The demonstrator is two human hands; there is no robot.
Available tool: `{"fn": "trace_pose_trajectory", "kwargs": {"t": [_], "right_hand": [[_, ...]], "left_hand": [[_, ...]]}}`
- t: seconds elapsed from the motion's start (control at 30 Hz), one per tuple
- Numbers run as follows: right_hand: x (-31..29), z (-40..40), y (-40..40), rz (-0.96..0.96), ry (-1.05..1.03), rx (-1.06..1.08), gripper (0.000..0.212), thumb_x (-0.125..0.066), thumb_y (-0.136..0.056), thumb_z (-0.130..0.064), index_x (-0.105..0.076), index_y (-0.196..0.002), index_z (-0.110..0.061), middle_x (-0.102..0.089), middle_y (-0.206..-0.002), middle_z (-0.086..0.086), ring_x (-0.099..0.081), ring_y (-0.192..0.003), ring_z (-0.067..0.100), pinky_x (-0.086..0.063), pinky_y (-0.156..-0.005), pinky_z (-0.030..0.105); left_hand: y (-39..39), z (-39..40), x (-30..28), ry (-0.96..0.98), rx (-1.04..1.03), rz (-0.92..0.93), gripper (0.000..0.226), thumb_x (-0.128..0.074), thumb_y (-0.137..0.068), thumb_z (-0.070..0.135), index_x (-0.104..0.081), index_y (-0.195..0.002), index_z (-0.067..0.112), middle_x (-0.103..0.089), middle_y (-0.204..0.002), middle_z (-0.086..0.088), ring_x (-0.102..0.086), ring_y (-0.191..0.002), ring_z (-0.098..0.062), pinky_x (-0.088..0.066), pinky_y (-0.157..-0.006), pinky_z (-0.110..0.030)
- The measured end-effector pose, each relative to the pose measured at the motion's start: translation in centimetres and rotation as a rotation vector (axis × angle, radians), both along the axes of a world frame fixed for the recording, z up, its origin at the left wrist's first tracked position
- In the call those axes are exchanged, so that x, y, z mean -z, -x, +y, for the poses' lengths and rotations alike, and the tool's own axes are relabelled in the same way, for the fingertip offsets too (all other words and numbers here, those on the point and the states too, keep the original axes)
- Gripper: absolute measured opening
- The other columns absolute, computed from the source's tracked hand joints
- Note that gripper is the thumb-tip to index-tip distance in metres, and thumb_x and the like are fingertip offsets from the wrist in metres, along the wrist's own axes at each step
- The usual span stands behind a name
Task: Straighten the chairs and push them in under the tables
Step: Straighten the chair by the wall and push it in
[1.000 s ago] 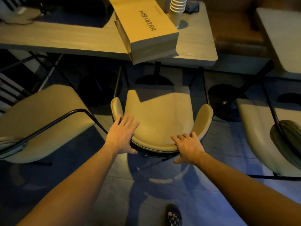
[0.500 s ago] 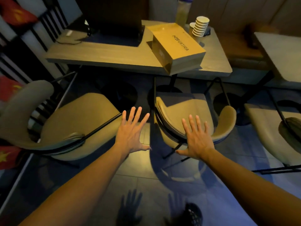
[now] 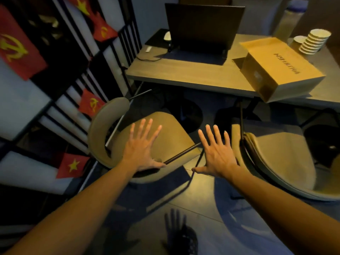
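Observation:
A tan padded chair (image 3: 171,133) with a curved backrest and black metal frame stands turned sideways, its backrest toward the left railing, out from the wooden table (image 3: 184,74). My left hand (image 3: 142,147) is spread flat above its seat, holding nothing. My right hand (image 3: 217,153) is spread open over the gap between this chair and a second tan chair (image 3: 281,153) on the right, whose seat reaches partly under the table edge.
On the table sit a dark laptop (image 3: 202,28), a cardboard box (image 3: 279,67) overhanging the edge, and stacked paper cups (image 3: 314,41). A black railing (image 3: 82,74) with red flags runs along the left. Round table bases (image 3: 185,111) stand on the tiled floor.
Both hands let go of the right chair's backrest and spread open. My view and hands swung left to the sideways chair.

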State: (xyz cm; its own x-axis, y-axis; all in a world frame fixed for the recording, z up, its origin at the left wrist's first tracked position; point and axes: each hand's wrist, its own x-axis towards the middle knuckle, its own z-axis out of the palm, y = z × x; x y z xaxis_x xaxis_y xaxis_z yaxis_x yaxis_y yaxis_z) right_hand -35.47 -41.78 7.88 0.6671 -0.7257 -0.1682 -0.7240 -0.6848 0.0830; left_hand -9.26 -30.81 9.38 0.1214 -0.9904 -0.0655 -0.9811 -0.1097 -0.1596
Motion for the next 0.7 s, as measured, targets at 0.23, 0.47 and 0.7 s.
{"fn": "trace_pose_trajectory", "kwargs": {"t": [0.23, 0.47, 0.7], "right_hand": [[3.7, 2.3, -10.7, 0.016, -0.124, -0.107, 0.137, -0.048, -0.063, -0.093, 0.02, -0.153, -0.016, 0.017, -0.163, 0.018, 0.02, -0.147, 0.04, 0.003, -0.117, 0.062], [7.3, 6.1, -19.5, 0.161, -0.23, -0.088, 0.135, -0.061, -0.068, -0.084, 0.022, -0.152, -0.018, 0.016, -0.163, 0.017, 0.015, -0.148, 0.04, 0.003, -0.116, 0.059], [10.8, 9.9, -26.8, 0.227, -0.344, -0.049, 0.106, -0.069, -0.071, -0.072, -0.024, -0.153, -0.021, -0.021, -0.16, 0.013, -0.019, -0.145, 0.037, -0.018, -0.115, 0.057]], "left_hand": [[-10.7, 2.1, 3.1, -0.093, 0.006, -0.027, 0.136, -0.031, -0.051, 0.104, 0.003, -0.158, 0.027, -0.002, -0.166, -0.014, 0.002, -0.152, -0.036, 0.002, -0.118, -0.057], [-20.3, 4.7, 7.9, -0.267, 0.158, 0.016, 0.14, -0.025, -0.047, 0.109, 0.006, -0.157, 0.027, -0.002, -0.166, -0.014, 0.0, -0.152, -0.037, 0.001, -0.119, -0.057], [-28.5, 5.3, 10.7, -0.523, 0.332, -0.129, 0.139, -0.027, -0.05, 0.107, 0.012, -0.157, 0.026, -0.013, -0.165, -0.012, -0.008, -0.151, -0.034, 0.002, -0.119, -0.053]]}}
